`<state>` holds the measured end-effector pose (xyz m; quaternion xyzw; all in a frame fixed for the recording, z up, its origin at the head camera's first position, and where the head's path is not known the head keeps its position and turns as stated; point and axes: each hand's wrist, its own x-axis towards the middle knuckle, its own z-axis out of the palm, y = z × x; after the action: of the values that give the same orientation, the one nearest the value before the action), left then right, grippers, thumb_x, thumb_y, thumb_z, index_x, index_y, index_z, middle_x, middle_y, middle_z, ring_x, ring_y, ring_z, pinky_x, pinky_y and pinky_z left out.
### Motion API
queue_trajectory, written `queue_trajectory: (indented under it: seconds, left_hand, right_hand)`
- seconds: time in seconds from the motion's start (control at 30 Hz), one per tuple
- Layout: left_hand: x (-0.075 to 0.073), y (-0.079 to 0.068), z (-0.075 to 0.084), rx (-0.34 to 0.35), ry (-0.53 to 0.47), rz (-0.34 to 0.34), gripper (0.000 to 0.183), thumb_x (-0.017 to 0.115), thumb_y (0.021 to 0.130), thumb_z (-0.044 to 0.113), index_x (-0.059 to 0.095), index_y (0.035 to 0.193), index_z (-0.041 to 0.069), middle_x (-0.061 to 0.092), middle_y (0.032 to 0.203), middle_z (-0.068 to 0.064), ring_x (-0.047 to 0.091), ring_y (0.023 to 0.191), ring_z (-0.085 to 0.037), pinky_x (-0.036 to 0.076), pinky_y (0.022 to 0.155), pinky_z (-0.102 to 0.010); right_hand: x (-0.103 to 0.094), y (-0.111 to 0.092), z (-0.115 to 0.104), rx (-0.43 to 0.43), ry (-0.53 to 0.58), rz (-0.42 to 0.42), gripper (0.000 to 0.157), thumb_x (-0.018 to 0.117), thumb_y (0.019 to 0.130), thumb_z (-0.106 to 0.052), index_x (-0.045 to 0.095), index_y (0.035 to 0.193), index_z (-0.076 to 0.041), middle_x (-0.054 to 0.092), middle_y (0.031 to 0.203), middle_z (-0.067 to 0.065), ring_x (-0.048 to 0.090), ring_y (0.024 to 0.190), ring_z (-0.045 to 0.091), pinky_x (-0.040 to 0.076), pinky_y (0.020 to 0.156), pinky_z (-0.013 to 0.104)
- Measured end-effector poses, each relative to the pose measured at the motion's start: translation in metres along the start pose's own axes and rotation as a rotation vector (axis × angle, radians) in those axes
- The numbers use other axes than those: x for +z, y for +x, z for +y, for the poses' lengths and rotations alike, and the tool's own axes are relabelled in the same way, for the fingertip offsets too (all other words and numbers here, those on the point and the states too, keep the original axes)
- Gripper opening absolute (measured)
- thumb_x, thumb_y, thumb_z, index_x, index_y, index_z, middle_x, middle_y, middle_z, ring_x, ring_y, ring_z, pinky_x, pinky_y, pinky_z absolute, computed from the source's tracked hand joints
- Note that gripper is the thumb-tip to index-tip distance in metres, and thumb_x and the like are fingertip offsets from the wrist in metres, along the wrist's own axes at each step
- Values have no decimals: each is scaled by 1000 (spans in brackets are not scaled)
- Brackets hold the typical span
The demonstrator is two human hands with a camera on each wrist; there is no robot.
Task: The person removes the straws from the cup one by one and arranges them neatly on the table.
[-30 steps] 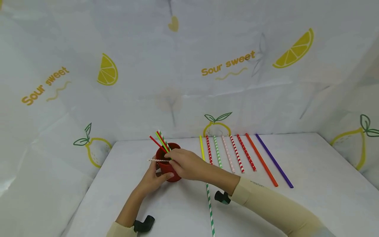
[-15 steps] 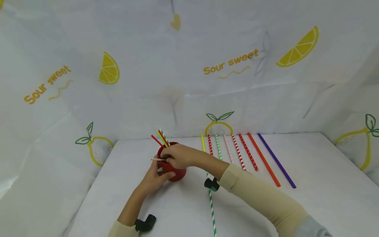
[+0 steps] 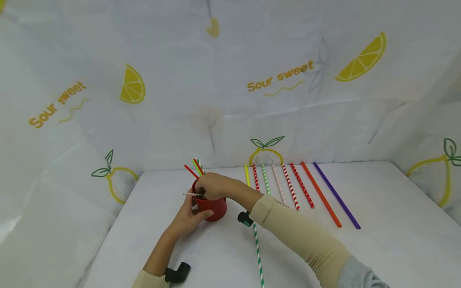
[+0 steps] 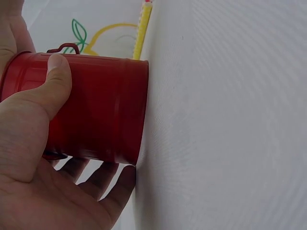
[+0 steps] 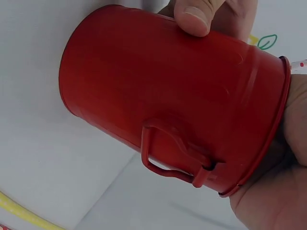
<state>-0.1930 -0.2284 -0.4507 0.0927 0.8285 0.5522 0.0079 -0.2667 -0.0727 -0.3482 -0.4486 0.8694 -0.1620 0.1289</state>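
Observation:
A red metal bucket (image 3: 217,209) with small side handles stands on the white table. My left hand (image 3: 184,220) grips it from the left, thumb on the near side in the left wrist view and fingers around the other side. My right hand (image 3: 215,186) reaches into the bucket's mouth. Its fingers are hidden inside, so whether they hold anything does not show. Several straws rise from the bucket, among them a red straw (image 3: 191,171) and a green one (image 3: 197,167). A white dotted straw (image 3: 190,194) sticks out sideways over the rim, beside my right hand.
Right of the bucket, several straws lie in a row, from a yellow straw (image 3: 247,174) to an orange straw (image 3: 321,195) and a purple straw (image 3: 336,195). A green-striped straw (image 3: 258,256) lies nearer the front. A lemon-print sheet (image 3: 223,100) hangs behind.
My right hand has moved down and deeper into the bucket, and its forearm has swung left. The left hand keeps its grip. The dotted straw stays about where it was.

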Motion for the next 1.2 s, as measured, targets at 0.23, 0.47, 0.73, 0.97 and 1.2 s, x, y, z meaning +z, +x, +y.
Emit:
queue_trajectory:
  seconds: [0.23, 0.47, 0.73, 0.97, 1.2]
  left_hand:
    - [0, 0, -2, 9, -8, -6, 87, 81, 87, 29, 23, 152, 26, 41, 151, -2, 38, 141, -30, 42, 108, -50]
    - [-1, 2, -2, 25, 0, -1, 83, 81, 87, 28, 26, 148, 25, 42, 150, 0, 36, 141, -28, 40, 109, -51]
    - [0, 1, -2, 68, -13, -23, 87, 79, 89, 23, 20, 153, 20, 39, 153, -5, 39, 140, -32, 45, 106, -48]
    - [0, 1, -2, 96, -37, -34, 91, 76, 91, 18, 14, 157, 19, 35, 155, -5, 40, 138, -34, 48, 103, -44]
    - [0, 2, 1, 47, -3, -18, 92, 79, 89, 25, 16, 156, 26, 39, 152, 0, 42, 137, -28, 47, 103, -46]
  right_hand:
    - [4, -3, 3, -35, 22, 69, 14, 70, 90, 0, 74, 87, -13, 64, 74, -9, 58, 75, 8, 51, 68, 19]
    - [4, -8, 3, -88, 53, 127, 15, 68, 91, 0, 67, 82, -12, 59, 71, -6, 53, 73, 9, 46, 65, 20]
    - [5, -12, 5, -121, 84, 153, 13, 68, 93, -1, 68, 87, -13, 63, 76, -7, 56, 76, 9, 49, 71, 20]
    - [4, -21, 7, -152, 104, 236, 7, 67, 96, -6, 67, 93, -11, 62, 82, -6, 56, 81, 11, 50, 73, 21]
    - [1, -31, 9, -155, 166, 289, 6, 66, 97, -6, 67, 98, -11, 65, 89, -5, 58, 84, 11, 51, 74, 20]
